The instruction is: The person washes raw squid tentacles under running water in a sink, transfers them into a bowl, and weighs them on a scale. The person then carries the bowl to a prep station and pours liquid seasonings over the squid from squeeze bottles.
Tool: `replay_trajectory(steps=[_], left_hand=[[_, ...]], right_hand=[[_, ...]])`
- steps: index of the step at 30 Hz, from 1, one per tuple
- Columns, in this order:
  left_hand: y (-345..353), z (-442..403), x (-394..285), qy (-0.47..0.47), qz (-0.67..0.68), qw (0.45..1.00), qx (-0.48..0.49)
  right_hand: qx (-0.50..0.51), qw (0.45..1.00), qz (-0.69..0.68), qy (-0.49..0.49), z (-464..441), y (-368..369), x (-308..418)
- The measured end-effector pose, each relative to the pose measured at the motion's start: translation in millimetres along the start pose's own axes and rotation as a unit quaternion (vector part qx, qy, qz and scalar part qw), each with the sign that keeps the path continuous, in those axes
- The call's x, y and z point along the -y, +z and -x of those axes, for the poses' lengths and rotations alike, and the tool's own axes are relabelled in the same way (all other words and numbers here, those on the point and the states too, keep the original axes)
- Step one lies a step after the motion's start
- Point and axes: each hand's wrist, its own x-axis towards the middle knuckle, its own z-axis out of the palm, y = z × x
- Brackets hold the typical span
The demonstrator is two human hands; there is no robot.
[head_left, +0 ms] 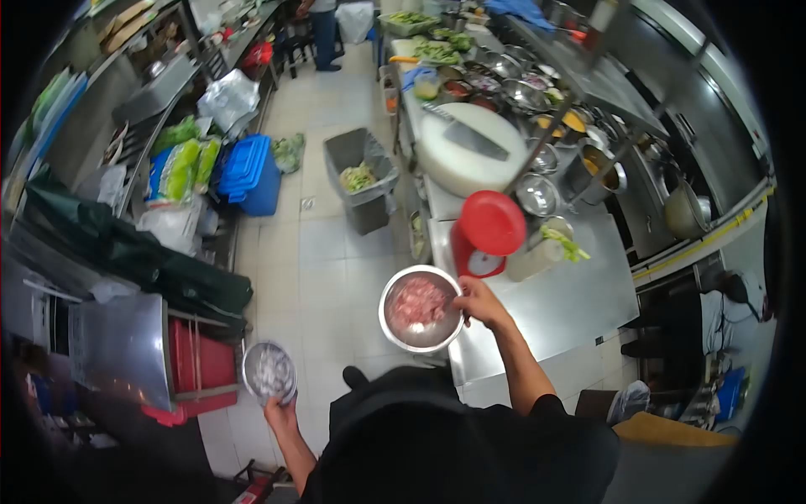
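My right hand [478, 302] grips the rim of a steel bowl [389, 329], which is beside the corner of the metal counter. Pieces of raw pink meat [417, 302] lie in this bowl. Low on the left, my left hand [282, 413] is closed on the near rim of a second steel bowl [252, 388]. Pale greyish-white pieces [273, 372] fill it, too blurred to name. Just beyond my right hand, a red kitchen scale [491, 225] stands on the counter.
A steel counter [554, 311] runs along the right, bearing a round white chopping board [445, 172] with a cleaver [477, 140] on it. A lined waste bin [361, 210] and a blue lidded bin [249, 181] stand on the floor. Two people [714, 323] [324, 34] are farther off.
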Motion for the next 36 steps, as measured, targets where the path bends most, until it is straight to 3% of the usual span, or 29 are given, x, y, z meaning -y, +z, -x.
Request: replay_trajectory(steps=[2,4,5,7,11,18,21,27,30,32,36], left_hand=[[-4.8,-51.8,-16.2,-0.011,-0.002,1.0,0.022],[62.9,-58.9,-56.2,0.017,-0.068,0.997,0.022],[63.5,-78.5,-66.8,0.013,-0.076,0.997,0.026],[69.6,-144.1,-80.4,-0.019,-0.042,0.995,0.083],[121.0,-233.3,-98.0,-0.03,-0.053,0.994,0.091],[232.2,-386.6,-95.8,0.008,-0.046,0.996,0.07],[294.7,-429.4,-118.6,-0.056,-0.062,0.993,0.079],[405.4,-541.7,-156.4,-0.03,-0.06,0.994,0.09],[408.3,-651.3,-144.1,-0.046,-0.052,0.993,0.092],[422.9,-710.7,-134.6,-0.065,-0.059,0.989,0.116],[537.5,-763.9,-132.5,-0.086,-0.124,0.984,0.09]], right_hand=[[-0.042,0.999,-0.02,0.005,-17.2,25.6,1.1],[-0.096,0.995,-0.03,0.007,-34.5,46.9,-5.7],[-0.11,0.993,-0.024,0.02,-46.7,49.6,-14.5],[-0.134,0.99,-0.018,0.038,-66.6,69.2,3.5],[-0.165,0.985,0.004,0.056,-126.1,108.9,50.7],[-0.164,0.982,0.021,0.09,-344.3,145.7,81.5],[-0.138,0.987,0.009,0.077,-424.0,161.9,135.0],[-0.159,0.987,-0.022,0.008,-537.5,138.7,223.1],[-0.189,0.978,-0.086,-0.019,-580.3,116.3,259.9],[-0.24,0.967,-0.085,0.013,-607.5,97.1,276.5],[-0.332,0.934,-0.132,0.012,-663.1,57.0,301.2]])
